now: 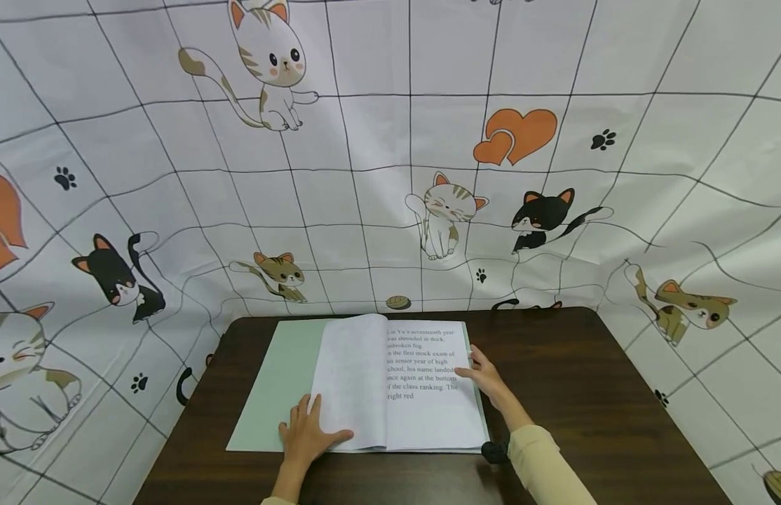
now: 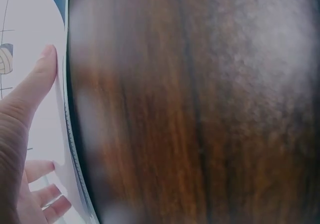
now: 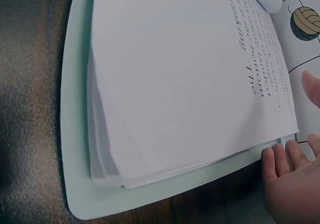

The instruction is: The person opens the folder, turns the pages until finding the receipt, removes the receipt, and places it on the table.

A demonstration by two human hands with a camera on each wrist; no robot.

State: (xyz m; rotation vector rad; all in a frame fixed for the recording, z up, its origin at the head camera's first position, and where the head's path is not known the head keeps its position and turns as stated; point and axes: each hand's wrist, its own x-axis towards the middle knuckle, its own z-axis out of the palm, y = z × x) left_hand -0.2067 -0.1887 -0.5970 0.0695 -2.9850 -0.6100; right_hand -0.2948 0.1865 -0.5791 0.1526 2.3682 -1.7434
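An open book with a pale green cover [image 1: 283,386] lies on the dark wooden table. Its left page [image 1: 349,379] is blank and bows up toward the spine; the right page [image 1: 431,424] carries large printed text. My left hand [image 1: 305,435] rests spread at the lower left of the blank page, thumb reaching over its bottom part. At the right edge of the book is my right hand [image 1: 488,382], thumb over the text page. In the right wrist view its fingers [image 3: 280,159] touch the cover's edge, with the thumb apart from them.
Dark wood of the table [image 1: 592,407] shows on both sides of the book. A white sheet [image 1: 365,140] printed with cats and grid lines hangs behind and around the table. A small black object [image 1: 494,452] sits at the right wrist, by the book's lower right corner.
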